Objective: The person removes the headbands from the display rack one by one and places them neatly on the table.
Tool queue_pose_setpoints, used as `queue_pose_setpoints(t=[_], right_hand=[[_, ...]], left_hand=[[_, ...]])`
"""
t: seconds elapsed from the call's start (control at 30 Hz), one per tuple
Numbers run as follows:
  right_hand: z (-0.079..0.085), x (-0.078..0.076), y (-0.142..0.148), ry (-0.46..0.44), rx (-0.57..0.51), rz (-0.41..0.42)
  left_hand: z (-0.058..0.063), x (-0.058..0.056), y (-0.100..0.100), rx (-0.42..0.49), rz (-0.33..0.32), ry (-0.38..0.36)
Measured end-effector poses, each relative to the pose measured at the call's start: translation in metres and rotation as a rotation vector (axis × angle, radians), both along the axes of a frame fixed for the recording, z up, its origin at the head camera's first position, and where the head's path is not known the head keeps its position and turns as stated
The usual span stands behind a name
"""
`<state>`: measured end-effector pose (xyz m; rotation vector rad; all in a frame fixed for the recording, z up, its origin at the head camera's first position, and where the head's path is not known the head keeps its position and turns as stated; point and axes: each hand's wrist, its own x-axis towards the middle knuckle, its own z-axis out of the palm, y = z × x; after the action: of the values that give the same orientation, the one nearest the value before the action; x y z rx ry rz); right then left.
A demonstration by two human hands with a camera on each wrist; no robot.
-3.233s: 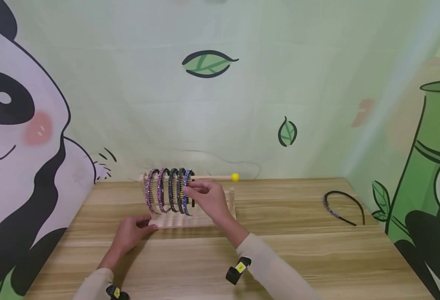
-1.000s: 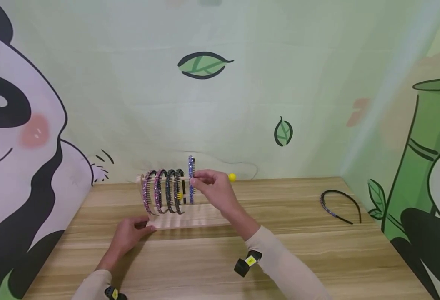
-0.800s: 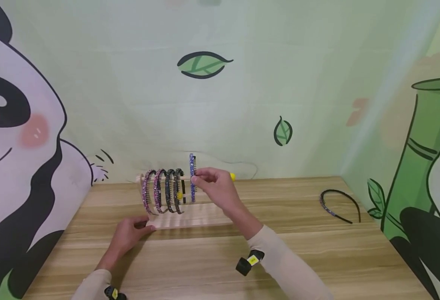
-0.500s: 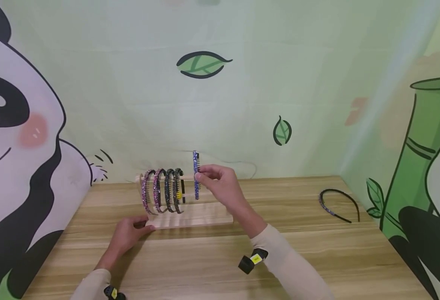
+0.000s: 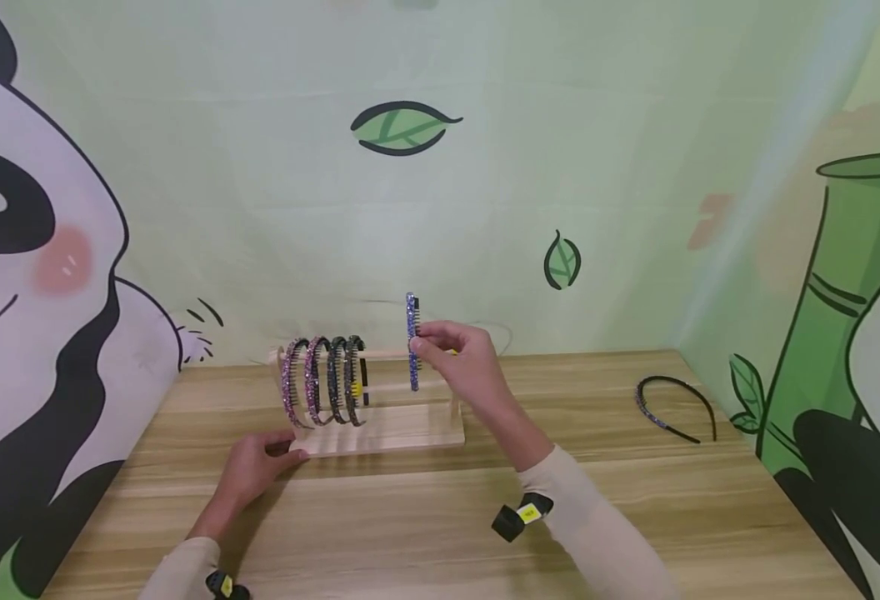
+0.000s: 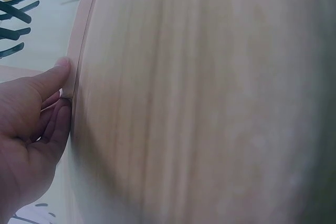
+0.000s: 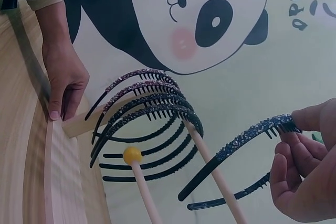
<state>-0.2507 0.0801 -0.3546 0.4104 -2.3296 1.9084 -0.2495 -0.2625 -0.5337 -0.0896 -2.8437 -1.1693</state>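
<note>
In the head view my right hand (image 5: 458,367) pinches a blue glitter headband (image 5: 412,312) between thumb and fingers. The headband stands upright near the right part of the rack's upper dowel (image 5: 387,356). The right wrist view shows that dowel passing between the band's two arms. My left hand (image 5: 248,471) grips the front left corner of the wooden rack's base (image 5: 402,429), thumb and fingers at its edge. Two pink glitter headbands (image 5: 287,387) and two dark ones (image 5: 351,387) hang on the rack's left side, apart from the blue one.
Another headband (image 5: 661,425), black with blue glitter, lies on the wood-grain table (image 5: 380,533) at the right. A yellow ball (image 7: 133,155) caps the lower dowel in the right wrist view. Behind the table rises a printed panda backdrop (image 5: 260,208).
My right hand has drawn the blue headband rightward and slightly up along the dowel, away from the hanging ones. My left hand stays at the base corner.
</note>
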Motion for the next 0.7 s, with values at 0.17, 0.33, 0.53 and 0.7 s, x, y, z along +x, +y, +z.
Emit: queue_pose_setpoints(t=[0.17,0.33,0.53,0.7], right_hand=[[0.000,-0.001,0.008,0.002,0.012,-0.025],[0.000,-0.003,0.016,-0.006,0.008,-0.038],[0.000,-0.005,0.023,-0.012,0.005,-0.058],[0.002,-0.005,0.029,-0.015,-0.004,-0.063]], left_hand=[[-0.001,-0.001,0.000,-0.005,-0.003,0.007],[-0.001,-0.001,0.000,-0.004,-0.003,-0.002],[-0.002,-0.002,-0.001,-0.008,-0.010,0.005],[-0.002,-0.001,-0.001,0.005,-0.012,0.003]])
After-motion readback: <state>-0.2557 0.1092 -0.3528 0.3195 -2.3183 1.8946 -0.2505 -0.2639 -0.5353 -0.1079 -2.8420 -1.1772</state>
